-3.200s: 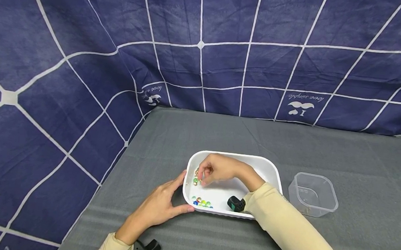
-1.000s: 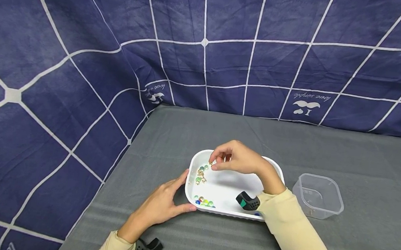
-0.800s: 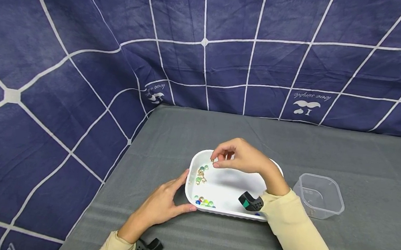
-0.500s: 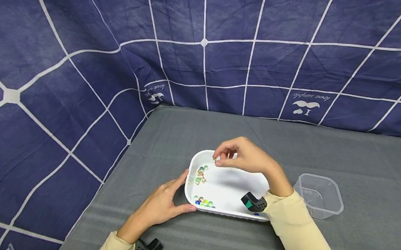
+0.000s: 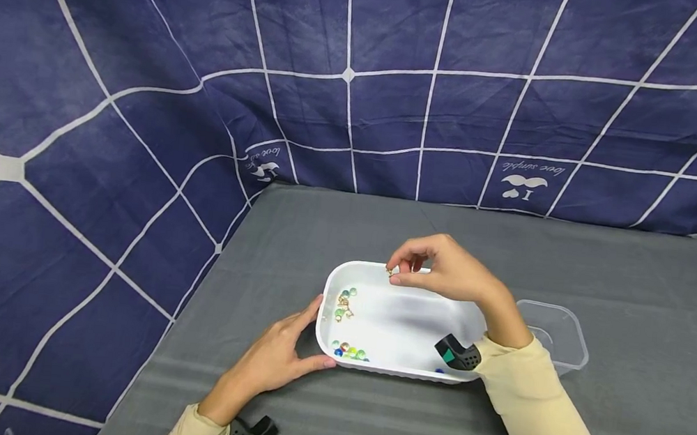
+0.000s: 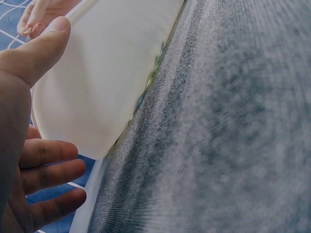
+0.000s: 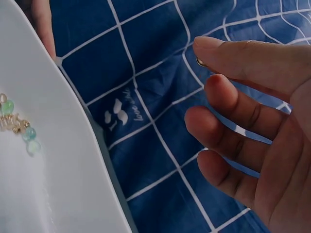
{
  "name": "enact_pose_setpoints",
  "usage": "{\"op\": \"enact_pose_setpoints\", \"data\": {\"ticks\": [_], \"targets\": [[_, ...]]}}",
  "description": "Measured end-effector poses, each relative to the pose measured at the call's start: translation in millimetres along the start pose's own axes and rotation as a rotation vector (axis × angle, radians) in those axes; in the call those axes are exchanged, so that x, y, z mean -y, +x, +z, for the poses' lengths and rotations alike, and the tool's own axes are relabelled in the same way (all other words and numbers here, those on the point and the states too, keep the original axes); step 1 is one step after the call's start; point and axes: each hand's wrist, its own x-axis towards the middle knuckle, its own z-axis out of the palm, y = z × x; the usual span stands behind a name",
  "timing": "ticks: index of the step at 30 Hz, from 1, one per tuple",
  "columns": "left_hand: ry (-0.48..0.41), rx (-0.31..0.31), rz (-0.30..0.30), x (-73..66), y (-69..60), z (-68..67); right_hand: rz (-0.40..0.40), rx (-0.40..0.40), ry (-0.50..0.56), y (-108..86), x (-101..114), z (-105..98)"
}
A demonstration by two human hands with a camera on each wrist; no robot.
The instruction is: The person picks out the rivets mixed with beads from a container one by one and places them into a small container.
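Note:
My right hand pinches a small gold-coloured piece between thumb and index finger, above the far rim of the white tray. In the right wrist view only an edge of that gold piece shows; its exact kind is too small to tell. My left hand touches the tray's left end with spread, fairly straight fingers, its thumb at the near corner. Along the tray's left side lie gold pieces and green beads. Several coloured glass beads gather in the near left corner.
A clear plastic container stands right of the tray, partly behind my right forearm. One blue bead lies at the tray's near side. A grey cloth covers the table, and a blue checked curtain hangs behind and at the left.
My right hand has risen from the group at the tray's left side and moved right towards the far rim, carrying the gold piece. My left hand stays at the tray's left end.

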Motion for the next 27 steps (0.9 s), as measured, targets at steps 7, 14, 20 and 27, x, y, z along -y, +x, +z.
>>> {"op": "enact_pose_setpoints", "data": {"ticks": [7,14,20,27], "targets": [[0.003,0.003,0.0,0.9,-0.4,0.6,0.004,-0.008,-0.027,-12.5,-2.9,-10.2],[0.006,-0.009,0.025,1.6,0.7,2.1,0.055,-0.047,-0.051,-29.7,-9.0,-22.9],[0.005,-0.009,0.021,1.9,0.5,1.1,0.058,-0.08,-0.053,-41.9,-13.5,-31.6],[0.016,-0.015,0.026,1.7,0.0,-0.8,0.069,-0.114,-0.041,-54.0,-14.4,-40.8]]}}
